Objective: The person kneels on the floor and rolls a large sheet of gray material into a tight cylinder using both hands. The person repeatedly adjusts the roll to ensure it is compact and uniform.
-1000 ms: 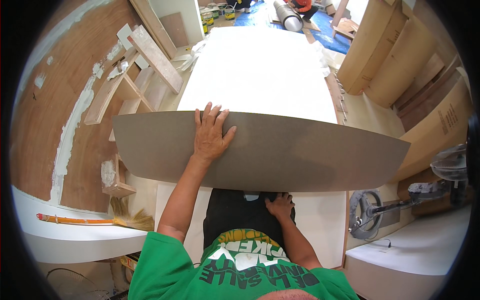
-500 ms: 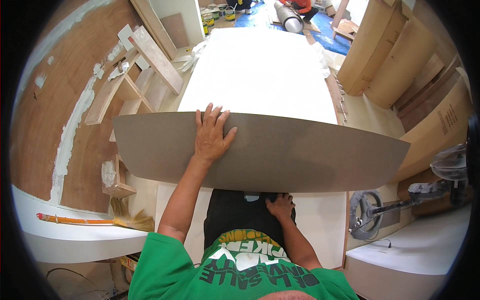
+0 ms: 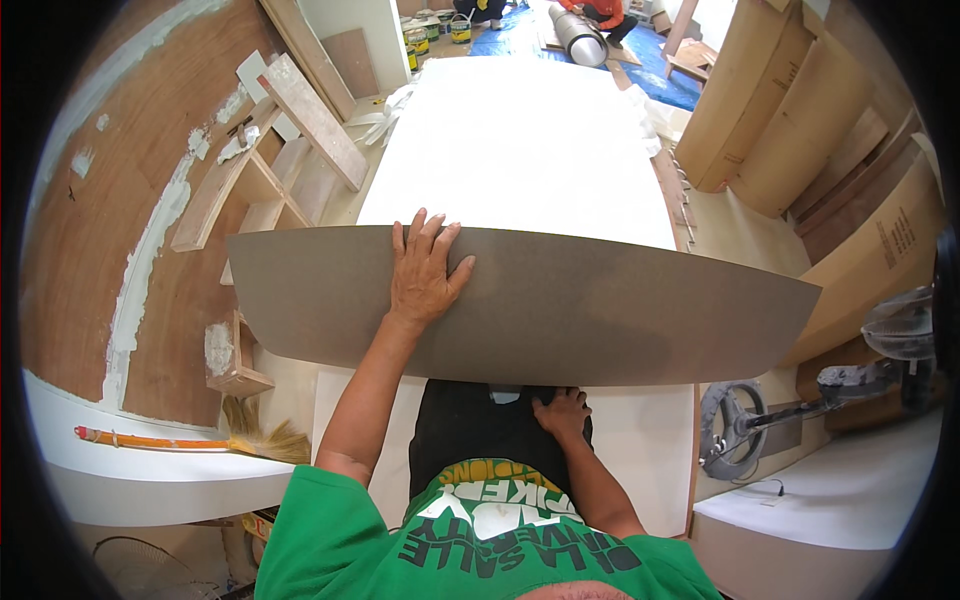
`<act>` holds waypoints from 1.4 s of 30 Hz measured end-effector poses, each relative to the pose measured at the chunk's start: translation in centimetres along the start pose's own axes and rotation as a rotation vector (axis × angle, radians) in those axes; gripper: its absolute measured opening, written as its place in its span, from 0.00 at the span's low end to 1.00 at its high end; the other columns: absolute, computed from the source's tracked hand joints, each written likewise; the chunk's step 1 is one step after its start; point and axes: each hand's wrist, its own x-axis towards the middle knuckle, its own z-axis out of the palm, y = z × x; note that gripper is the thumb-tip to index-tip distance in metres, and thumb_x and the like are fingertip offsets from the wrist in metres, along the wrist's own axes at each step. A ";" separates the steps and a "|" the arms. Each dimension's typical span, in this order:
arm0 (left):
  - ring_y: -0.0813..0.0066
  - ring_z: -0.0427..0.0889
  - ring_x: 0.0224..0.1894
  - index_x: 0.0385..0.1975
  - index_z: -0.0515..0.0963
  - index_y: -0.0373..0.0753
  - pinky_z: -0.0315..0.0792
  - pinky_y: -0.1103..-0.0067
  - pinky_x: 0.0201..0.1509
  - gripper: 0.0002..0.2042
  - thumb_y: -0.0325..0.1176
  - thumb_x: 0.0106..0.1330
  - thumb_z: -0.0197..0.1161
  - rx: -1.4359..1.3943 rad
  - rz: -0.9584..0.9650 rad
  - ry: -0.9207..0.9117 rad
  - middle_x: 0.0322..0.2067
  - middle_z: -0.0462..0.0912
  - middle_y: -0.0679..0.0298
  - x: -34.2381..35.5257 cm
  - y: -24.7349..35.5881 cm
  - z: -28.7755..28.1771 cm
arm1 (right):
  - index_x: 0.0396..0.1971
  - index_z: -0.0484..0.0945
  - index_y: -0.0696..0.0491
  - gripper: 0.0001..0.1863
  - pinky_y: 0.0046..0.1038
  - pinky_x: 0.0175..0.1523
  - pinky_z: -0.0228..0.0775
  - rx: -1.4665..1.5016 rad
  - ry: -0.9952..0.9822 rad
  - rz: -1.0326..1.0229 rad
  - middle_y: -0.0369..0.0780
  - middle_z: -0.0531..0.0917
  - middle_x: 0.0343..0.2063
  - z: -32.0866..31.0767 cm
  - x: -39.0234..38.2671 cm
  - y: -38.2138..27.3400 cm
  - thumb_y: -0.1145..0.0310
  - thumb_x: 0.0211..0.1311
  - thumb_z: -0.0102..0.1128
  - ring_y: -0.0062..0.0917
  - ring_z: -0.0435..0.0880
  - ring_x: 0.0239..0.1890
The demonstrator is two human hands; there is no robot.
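A long grey-brown sheet (image 3: 580,310) lies crosswise in front of me, its far edge over a bright white panel (image 3: 520,150). My left hand (image 3: 428,265) is laid flat on the sheet, left of its middle. Its fingers are apart, and the fingertips reach just past the far edge. My right hand (image 3: 563,410) rests on my dark-clothed lap below the sheet's near edge, fingers loosely spread and apparently holding nothing. Beneath me a pale board (image 3: 645,440) shows on both sides.
To the left are a wooden frame (image 3: 255,180), a straw brush (image 3: 262,438) and a putty-streaked wood panel (image 3: 75,280). On the right stand cardboard rolls (image 3: 800,130) and a floor fan (image 3: 733,425). Beyond, a person in orange (image 3: 600,12) crouches by a metal cylinder (image 3: 578,38) on blue sheeting.
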 end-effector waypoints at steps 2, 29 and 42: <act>0.54 0.56 0.74 0.62 0.70 0.43 0.44 0.47 0.77 0.27 0.43 0.64 0.66 0.000 -0.001 0.001 0.64 0.67 0.58 0.0 0.0 0.0 | 0.71 0.60 0.60 0.48 0.59 0.66 0.59 0.007 -0.003 -0.002 0.53 0.63 0.69 0.0 0.0 0.1 0.38 0.61 0.55 0.49 0.60 0.71; 0.51 0.59 0.74 0.62 0.72 0.45 0.43 0.48 0.77 0.25 0.42 0.67 0.66 -0.109 -0.140 -0.247 0.65 0.68 0.58 4.8 -6.4 7.0 | 0.67 0.70 0.51 0.39 0.62 0.69 0.51 0.047 0.711 -0.707 0.52 0.65 0.67 -26.4 7.8 -8.6 0.53 0.56 0.71 0.52 0.59 0.71; 0.52 0.69 0.67 0.55 0.80 0.40 0.56 0.53 0.73 0.21 0.47 0.70 0.62 -0.158 -0.306 -0.597 0.61 0.73 0.51 8.8 -16.4 26.2 | 0.71 0.66 0.38 0.47 0.75 0.68 0.41 -0.214 0.285 -0.527 0.53 0.65 0.68 -23.4 31.2 -16.4 0.28 0.55 0.58 0.55 0.57 0.73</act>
